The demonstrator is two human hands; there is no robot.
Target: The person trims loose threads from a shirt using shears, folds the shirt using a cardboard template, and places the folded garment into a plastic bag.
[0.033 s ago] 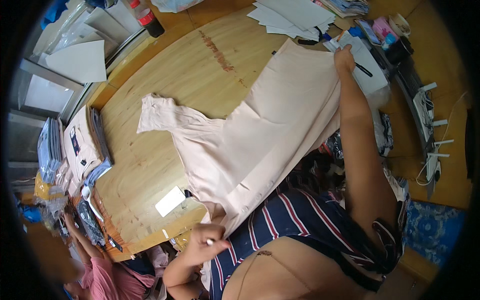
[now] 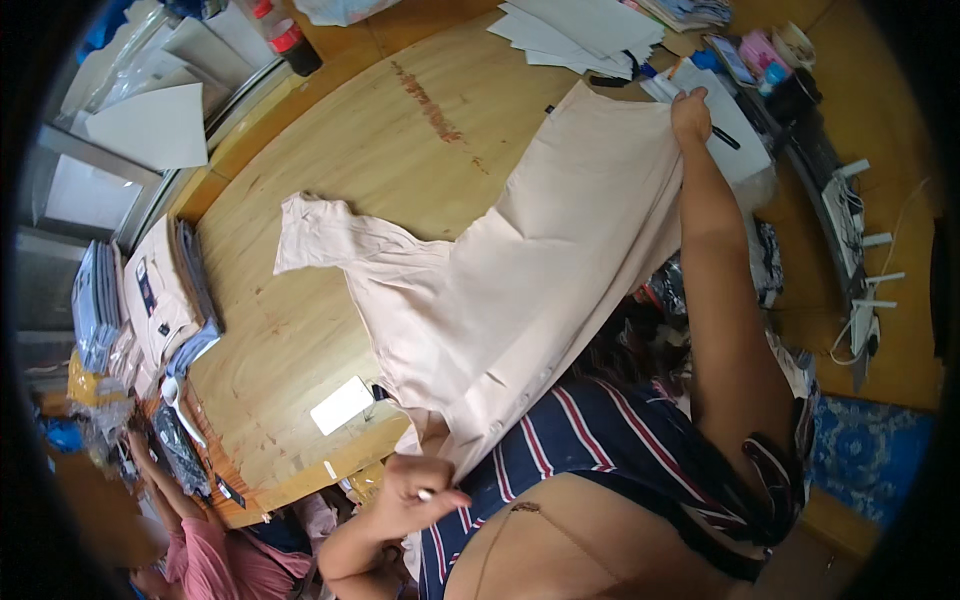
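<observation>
A pale pink button-up shirt [image 2: 500, 270] lies stretched at a slant across the wooden table, its near edge lifted toward my body. One sleeve [image 2: 315, 235] points left on the tabletop. At the far right, my right hand [image 2: 690, 118] is closed on the hem corner. My left hand [image 2: 420, 492] is curled closed at the collar end, by the near table edge, with the shirt's edge running into it. A small white tip of something I cannot make out pokes from that fist. A white card [image 2: 341, 405] lies beside the collar.
Folded shirts [image 2: 160, 300] are stacked at the left edge of the table [image 2: 270, 330]. White paper sheets [image 2: 580, 35] and a black pen [image 2: 725, 138] lie at the far right. A dark drink bottle [image 2: 290, 45] stands at the back. A co-worker in a pink top [image 2: 225, 555] sits lower left.
My left hand has shifted slightly down, with the shirt's near edge still drawn toward it. My right hand keeps its hold on the hem corner.
</observation>
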